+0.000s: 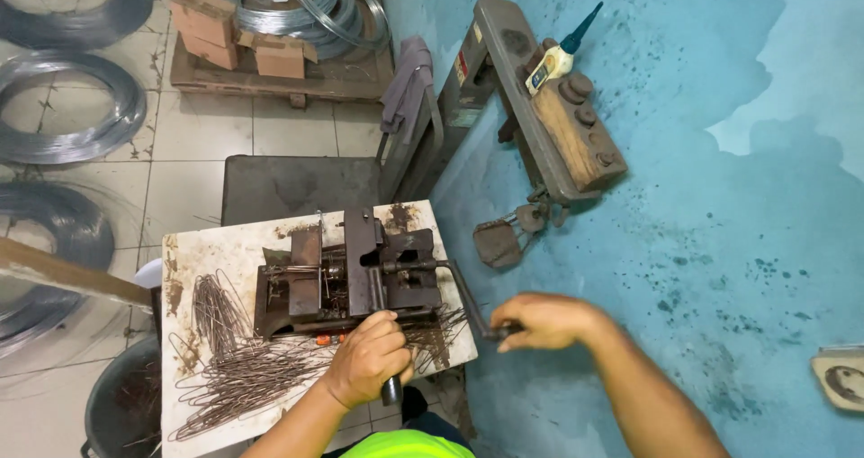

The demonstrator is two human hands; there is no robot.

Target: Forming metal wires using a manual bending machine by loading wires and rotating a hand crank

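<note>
**Wire-bending machine worked with both hands on a stained bench**

The wire-bending machine (pixel 346 273), a squat block of dark, oily steel, sits on a small white table (pixel 193 251) just ahead of both hands. The left hand (pixel 367 359) is closed in a fist around an upright black lever (pixel 391 388) at the machine's near edge. The right hand (pixel 540 321) is closed on the end of a cranked handle (pixel 463 296) that runs from the machine's side out past the table edge.

Judging from the grips, the work goes best with the lever held steady while the handle moves in one smooth sweep, wrists in line with the forearms, and with fingers kept clear of the slot where the wire feeds.

To the left of the left hand lies a loose heap of bent wire pieces (pixel 238 368), thin, brownish and looped like long clips, some spilling toward the table's edge. The tabletop is chipped and rust-stained. Below it, further left, stands a dark bucket (pixel 121 404). Beyond the machine, big shiny coils of wire (pixel 72 107) rest on a tiled floor, with cardboard boxes (pixel 238 31) on a wooden pallet. Ahead of the right hand, against a patchy blue wall (pixel 702 152), leans a grey metal frame carrying a glue bottle (pixel 558 53).
</note>
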